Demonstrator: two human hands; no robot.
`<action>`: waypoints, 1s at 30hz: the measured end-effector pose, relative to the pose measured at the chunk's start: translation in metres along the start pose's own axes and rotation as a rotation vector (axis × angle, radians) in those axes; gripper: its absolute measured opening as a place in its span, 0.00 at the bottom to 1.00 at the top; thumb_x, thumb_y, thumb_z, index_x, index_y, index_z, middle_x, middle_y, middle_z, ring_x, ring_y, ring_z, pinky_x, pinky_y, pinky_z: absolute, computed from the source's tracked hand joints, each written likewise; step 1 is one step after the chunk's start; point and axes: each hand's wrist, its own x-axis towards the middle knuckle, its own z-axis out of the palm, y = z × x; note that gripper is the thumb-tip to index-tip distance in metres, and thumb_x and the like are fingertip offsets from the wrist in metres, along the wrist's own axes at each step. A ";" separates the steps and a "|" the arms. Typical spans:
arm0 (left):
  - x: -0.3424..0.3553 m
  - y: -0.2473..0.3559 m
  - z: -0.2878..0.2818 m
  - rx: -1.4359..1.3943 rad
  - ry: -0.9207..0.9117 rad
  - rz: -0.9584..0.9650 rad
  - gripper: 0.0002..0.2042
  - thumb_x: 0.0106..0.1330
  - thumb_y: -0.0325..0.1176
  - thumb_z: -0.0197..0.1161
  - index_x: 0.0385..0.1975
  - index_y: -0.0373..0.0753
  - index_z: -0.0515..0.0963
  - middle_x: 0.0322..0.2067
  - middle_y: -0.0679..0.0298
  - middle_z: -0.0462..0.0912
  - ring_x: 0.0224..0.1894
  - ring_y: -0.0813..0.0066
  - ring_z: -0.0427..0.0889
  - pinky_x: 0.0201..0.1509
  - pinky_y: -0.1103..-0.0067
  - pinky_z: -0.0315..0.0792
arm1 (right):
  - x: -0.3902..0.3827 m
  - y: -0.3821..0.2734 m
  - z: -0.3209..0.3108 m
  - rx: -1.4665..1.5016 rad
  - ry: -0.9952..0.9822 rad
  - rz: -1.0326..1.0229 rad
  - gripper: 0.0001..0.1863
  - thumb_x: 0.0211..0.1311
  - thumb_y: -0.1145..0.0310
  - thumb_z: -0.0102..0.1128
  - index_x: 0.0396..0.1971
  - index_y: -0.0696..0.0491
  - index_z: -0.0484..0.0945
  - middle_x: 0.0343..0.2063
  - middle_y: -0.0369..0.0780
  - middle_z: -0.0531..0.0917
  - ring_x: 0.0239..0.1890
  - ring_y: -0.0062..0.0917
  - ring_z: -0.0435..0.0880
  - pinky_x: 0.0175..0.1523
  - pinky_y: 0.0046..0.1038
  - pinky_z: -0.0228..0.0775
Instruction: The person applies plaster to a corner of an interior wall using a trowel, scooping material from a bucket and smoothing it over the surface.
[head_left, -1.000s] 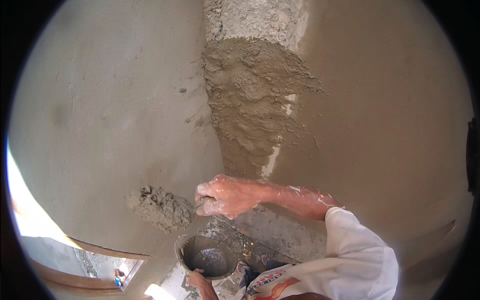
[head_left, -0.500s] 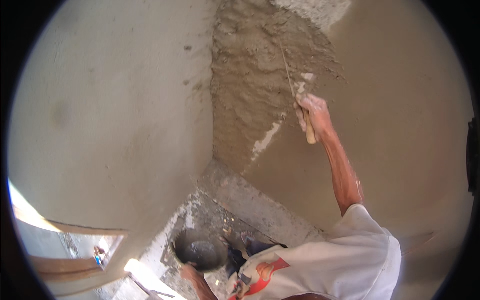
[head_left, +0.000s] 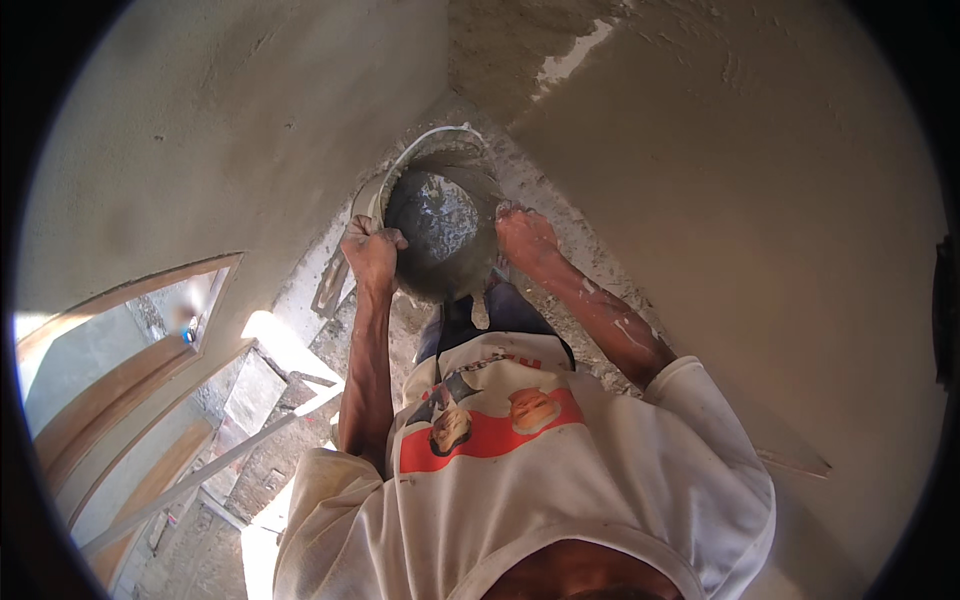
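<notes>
A round bucket (head_left: 412, 262) with wet grey mortar (head_left: 443, 222) inside is in front of my body, above my legs. Its pale handle (head_left: 418, 147) arches over the far side. My left hand (head_left: 372, 252) is closed on the bucket's left rim. On the right side, my right hand (head_left: 524, 236) is closed around the trowel, close to the rim. A mortar-coated, blade-like shape (head_left: 462, 172) reaches from that hand across the far part of the bucket; the trowel's handle is hidden in my fingers.
Plastered walls stand left (head_left: 200, 160) and right (head_left: 740, 220), meeting in a corner ahead. Rough mortar (head_left: 510, 60) with a pale bare strip (head_left: 572, 58) covers part of the right wall. Wooden frames (head_left: 130, 370) and a long bar (head_left: 215, 470) are at lower left.
My right hand has come down from the rough wall patch to the bucket. The bucket has moved up and toward the middle, with my left hand on its rim. My view has shifted downward.
</notes>
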 end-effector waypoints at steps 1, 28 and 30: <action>0.002 0.009 0.016 -0.043 -0.027 0.043 0.12 0.49 0.12 0.57 0.27 0.38 0.68 0.21 0.65 0.74 0.20 0.74 0.76 0.26 0.77 0.74 | 0.002 0.009 -0.002 0.067 0.030 0.014 0.10 0.58 0.67 0.63 0.26 0.59 0.85 0.36 0.52 0.88 0.39 0.50 0.89 0.47 0.46 0.83; 0.016 0.049 0.038 -0.254 0.012 0.061 0.17 0.50 0.10 0.62 0.26 0.41 0.66 0.24 0.67 0.73 0.23 0.75 0.77 0.29 0.77 0.75 | -0.006 -0.027 -0.029 0.632 -0.169 -0.277 0.18 0.65 0.61 0.66 0.41 0.63 0.79 0.39 0.57 0.85 0.47 0.53 0.85 0.49 0.43 0.77; 0.017 0.044 0.016 -0.304 0.049 0.047 0.16 0.52 0.11 0.66 0.27 0.41 0.68 0.27 0.65 0.76 0.27 0.76 0.78 0.34 0.77 0.76 | -0.002 -0.039 -0.036 0.589 -0.191 -0.252 0.18 0.66 0.60 0.66 0.43 0.62 0.80 0.39 0.57 0.86 0.47 0.53 0.86 0.49 0.44 0.78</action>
